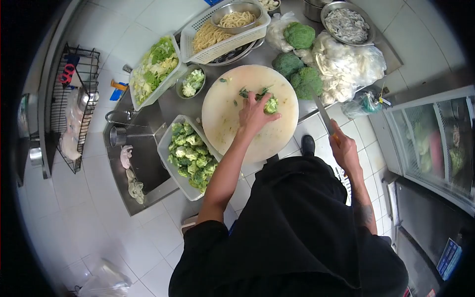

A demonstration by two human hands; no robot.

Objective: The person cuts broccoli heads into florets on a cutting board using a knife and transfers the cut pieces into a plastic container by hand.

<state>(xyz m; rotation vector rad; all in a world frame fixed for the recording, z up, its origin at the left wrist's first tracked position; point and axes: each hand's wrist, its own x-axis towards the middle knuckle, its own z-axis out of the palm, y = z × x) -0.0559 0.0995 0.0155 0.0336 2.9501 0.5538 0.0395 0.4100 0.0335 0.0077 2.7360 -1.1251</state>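
Note:
On the round cutting board [222, 128], my left hand [253, 115] reaches down with its fingers curled over broccoli trimmings. A small broccoli piece [270, 105] shows between its thumb and fingers, and dark green leaf scraps lie at the fingertips. Off the board to the right, my right hand [343, 148] grips the orange handle of a knife [324, 115], its blade pointing up and away beside the whole broccoli heads [306, 82]. At the board's lower left stands a white container [197, 194] heaped with cut broccoli florets [190, 153].
Behind the board are a white basket [257, 30] of noodles, a bowl [193, 81] of chopped greens and a tub of lettuce [156, 69]. Bagged mushrooms [341, 62] lie at the right. A sink [148, 163] is left, a glass-door fridge [430, 138] right.

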